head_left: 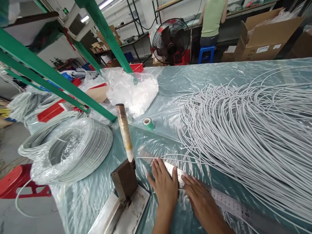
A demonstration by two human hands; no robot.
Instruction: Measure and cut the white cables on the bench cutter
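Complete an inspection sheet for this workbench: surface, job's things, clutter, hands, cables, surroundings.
Surface: table covered in clear plastic sheeting.
Job's things: steel ruler lying flat; lever cutter with taped handle upright at its left end.
Clutter: green tape roll; bag of white parts; red trays.
Hands: left hand and right hand pressed flat on the ruler, holding nothing.
Cables: heap of cut grey wires on the right; wrapped wire coil on the left.
Surroundings: fan, cardboard boxes, seated person.
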